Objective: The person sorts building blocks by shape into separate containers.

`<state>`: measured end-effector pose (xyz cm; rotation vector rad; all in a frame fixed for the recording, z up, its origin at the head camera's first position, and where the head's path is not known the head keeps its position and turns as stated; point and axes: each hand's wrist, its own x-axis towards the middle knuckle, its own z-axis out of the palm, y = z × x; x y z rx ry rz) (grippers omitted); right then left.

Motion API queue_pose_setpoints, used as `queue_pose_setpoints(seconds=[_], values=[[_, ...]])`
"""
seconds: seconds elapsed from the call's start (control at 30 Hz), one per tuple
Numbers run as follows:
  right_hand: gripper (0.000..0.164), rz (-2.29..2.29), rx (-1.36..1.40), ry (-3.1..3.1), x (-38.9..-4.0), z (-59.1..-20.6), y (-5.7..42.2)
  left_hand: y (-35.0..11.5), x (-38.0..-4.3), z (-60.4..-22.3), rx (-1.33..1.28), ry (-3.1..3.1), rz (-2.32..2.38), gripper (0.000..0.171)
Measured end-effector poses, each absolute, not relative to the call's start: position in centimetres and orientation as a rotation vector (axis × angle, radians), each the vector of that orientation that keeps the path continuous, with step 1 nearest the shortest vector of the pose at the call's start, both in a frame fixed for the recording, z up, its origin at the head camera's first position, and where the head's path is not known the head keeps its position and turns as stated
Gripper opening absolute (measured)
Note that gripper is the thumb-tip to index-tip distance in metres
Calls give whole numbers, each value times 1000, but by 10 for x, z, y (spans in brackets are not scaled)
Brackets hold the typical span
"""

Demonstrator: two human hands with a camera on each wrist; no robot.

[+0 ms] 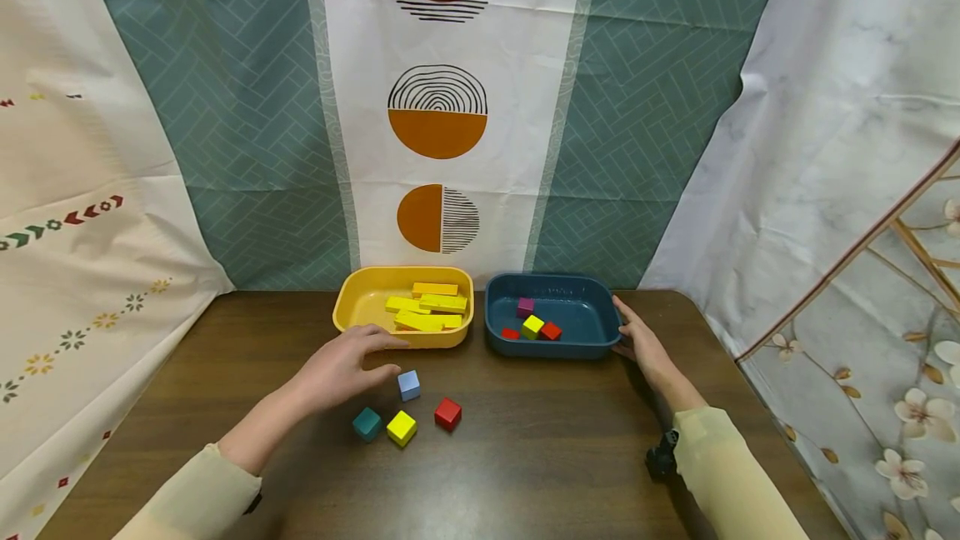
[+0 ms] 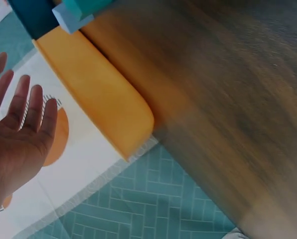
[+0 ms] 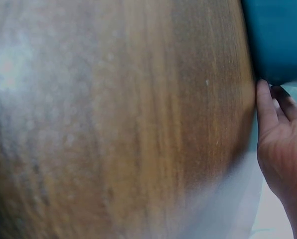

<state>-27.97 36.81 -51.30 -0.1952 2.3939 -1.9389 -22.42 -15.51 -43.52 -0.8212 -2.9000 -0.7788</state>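
Note:
My left hand (image 1: 345, 367), fingers spread and holding nothing, hovers in front of the yellow tray (image 1: 403, 342), just left of a light blue cube (image 1: 408, 386). Near it on the table lie a teal cube (image 1: 367, 424), a yellow cube (image 1: 401, 429) and a red cube (image 1: 447, 414). At the right end of the dark blue tray (image 1: 552, 350), my right hand (image 1: 648, 350) rests its fairly straight fingers against the outer wall. Inside that tray are a purple cube (image 1: 525, 307), a yellow cube (image 1: 532, 327) and red pieces (image 1: 551, 331).
Several yellow blocks (image 1: 431, 304) lie in the yellow tray. Both trays stand side by side at the back of the brown wooden table (image 1: 540, 457). Patterned cloth (image 1: 262, 107) hangs behind it, with marbled cloth (image 1: 825, 190) on the right.

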Motion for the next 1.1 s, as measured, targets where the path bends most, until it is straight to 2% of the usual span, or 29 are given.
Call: queue_pose_setpoints(seconds=[0.77, 0.93, 1.1], values=[[66, -1896, -198, 2441, -280, -513, 367, -186, -213, -460, -1027, -3028, -845, 33], [65, -1897, -201, 2442, -279, -514, 367, -193, -210, -464, -986, -3096, -851, 42], [65, -1898, -213, 2437, -279, -514, 367, -198, -206, -469, -952, -3177, -873, 45]])
